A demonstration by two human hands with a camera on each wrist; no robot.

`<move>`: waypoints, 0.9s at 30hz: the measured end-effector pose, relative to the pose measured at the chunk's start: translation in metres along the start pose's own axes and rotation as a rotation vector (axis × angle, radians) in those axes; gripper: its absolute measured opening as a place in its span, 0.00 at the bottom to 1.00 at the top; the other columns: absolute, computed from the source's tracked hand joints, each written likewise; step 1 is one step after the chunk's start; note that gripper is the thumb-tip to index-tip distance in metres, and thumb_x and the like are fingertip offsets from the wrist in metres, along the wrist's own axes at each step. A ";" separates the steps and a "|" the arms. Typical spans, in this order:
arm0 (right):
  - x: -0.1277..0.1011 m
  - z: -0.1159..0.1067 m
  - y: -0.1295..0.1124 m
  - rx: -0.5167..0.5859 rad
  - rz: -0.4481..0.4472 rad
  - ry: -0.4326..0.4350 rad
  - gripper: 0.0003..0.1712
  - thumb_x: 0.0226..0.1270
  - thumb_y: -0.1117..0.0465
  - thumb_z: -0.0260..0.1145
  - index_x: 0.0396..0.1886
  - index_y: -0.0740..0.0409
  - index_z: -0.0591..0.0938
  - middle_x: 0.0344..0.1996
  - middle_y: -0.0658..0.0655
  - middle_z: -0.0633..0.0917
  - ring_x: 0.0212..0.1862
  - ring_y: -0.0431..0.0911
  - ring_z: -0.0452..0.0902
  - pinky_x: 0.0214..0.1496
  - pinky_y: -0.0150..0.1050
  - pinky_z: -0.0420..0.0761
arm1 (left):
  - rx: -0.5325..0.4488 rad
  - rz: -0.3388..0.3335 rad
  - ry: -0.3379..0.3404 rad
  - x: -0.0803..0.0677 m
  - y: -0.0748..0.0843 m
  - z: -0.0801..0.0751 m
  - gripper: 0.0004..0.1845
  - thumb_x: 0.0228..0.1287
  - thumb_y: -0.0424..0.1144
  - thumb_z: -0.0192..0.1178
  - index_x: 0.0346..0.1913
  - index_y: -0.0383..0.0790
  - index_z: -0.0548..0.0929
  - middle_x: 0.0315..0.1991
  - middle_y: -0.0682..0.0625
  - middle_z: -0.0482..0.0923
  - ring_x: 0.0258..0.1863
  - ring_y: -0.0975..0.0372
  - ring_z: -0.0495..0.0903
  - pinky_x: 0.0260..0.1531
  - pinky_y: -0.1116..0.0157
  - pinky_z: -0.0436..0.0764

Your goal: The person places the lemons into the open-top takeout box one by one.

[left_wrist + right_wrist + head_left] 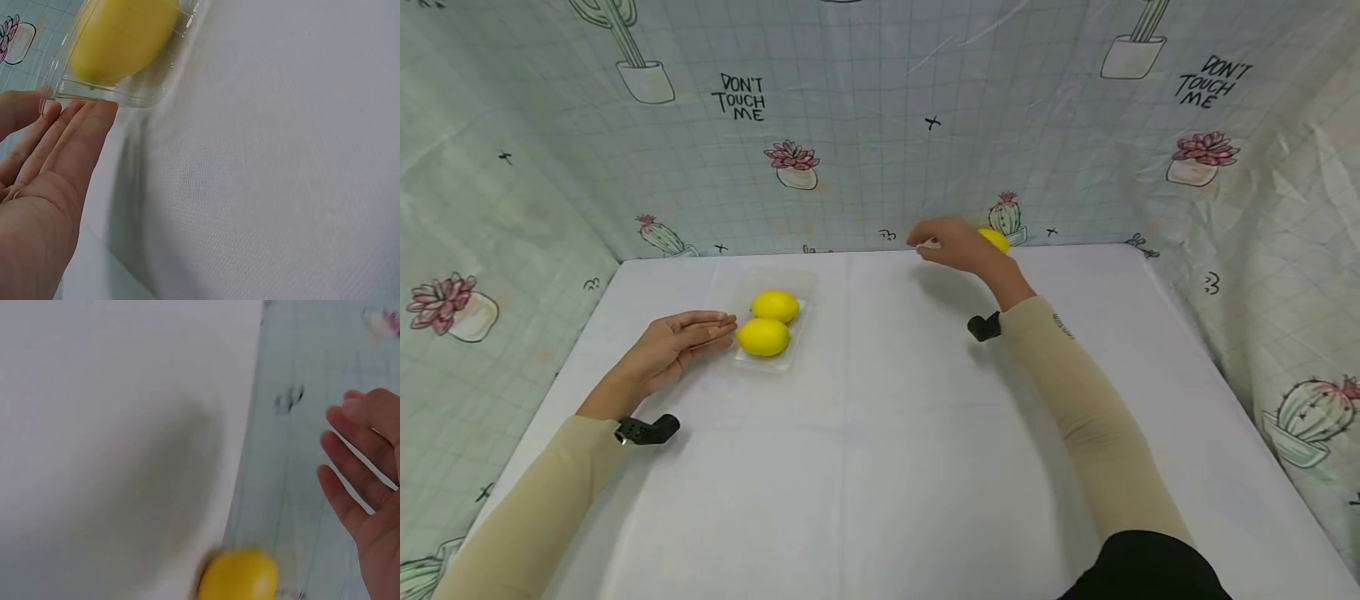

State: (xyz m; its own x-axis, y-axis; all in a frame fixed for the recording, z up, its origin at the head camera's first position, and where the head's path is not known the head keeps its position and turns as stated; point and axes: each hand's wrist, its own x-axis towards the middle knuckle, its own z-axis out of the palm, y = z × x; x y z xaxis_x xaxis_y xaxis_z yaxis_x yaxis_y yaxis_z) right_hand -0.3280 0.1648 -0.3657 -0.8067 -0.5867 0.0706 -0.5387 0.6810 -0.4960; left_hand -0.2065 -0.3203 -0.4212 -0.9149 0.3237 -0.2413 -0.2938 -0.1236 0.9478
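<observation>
Two yellow lemons [763, 337] sit one behind the other in a clear plastic tray [752, 363] on the left of the white table. My left hand [681, 346] is at the tray's left side, its nearly straight fingertips right at the plastic rim. The left wrist view shows one lemon [122, 40] close up through the clear wall. Over the far edge of the table, my right hand [958, 246] is raised with loosely bent fingers and nothing in them. Another lemon [993, 240] lies at that edge, partly hidden behind the right hand and wrist; in the right wrist view this lemon [239, 575] appears below the palm.
A white cloth [880, 467] covers the table. Printed fabric [857, 125] with cacti and lettering hangs along the back and both sides. Each wrist carries a black band mount, and a black rounded shape [1146, 571] shows at the bottom right.
</observation>
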 end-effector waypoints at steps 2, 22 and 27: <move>-0.009 -0.008 0.017 -0.041 0.066 0.021 0.19 0.76 0.65 0.62 0.63 0.63 0.80 0.62 0.62 0.81 0.66 0.56 0.74 0.71 0.52 0.74 | -0.035 0.006 -0.018 0.000 0.000 -0.001 0.21 0.76 0.26 0.54 0.68 0.24 0.69 0.64 0.42 0.79 0.62 0.57 0.80 0.64 0.58 0.76; -0.037 -0.031 0.057 -0.231 0.359 -0.142 0.32 0.69 0.74 0.62 0.73 0.67 0.69 0.70 0.72 0.67 0.67 0.63 0.63 0.74 0.58 0.67 | 0.016 -0.006 0.006 0.000 -0.001 0.001 0.27 0.76 0.29 0.55 0.72 0.23 0.62 0.66 0.42 0.77 0.63 0.58 0.79 0.65 0.58 0.75; -0.046 -0.036 0.057 -0.269 0.295 -0.204 0.20 0.69 0.77 0.60 0.59 0.69 0.82 0.61 0.71 0.73 0.64 0.64 0.66 0.70 0.58 0.71 | 0.058 -0.017 0.053 -0.002 0.000 0.001 0.26 0.76 0.30 0.58 0.71 0.24 0.65 0.66 0.41 0.77 0.64 0.57 0.79 0.64 0.57 0.77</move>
State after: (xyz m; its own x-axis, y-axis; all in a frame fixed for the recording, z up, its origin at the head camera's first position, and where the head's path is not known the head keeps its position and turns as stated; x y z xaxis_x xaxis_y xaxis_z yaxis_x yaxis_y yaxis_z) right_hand -0.3307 0.2464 -0.3658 -0.8857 -0.4058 -0.2255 -0.3582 0.9063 -0.2243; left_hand -0.2040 -0.3202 -0.4208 -0.9237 0.2748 -0.2669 -0.2944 -0.0635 0.9536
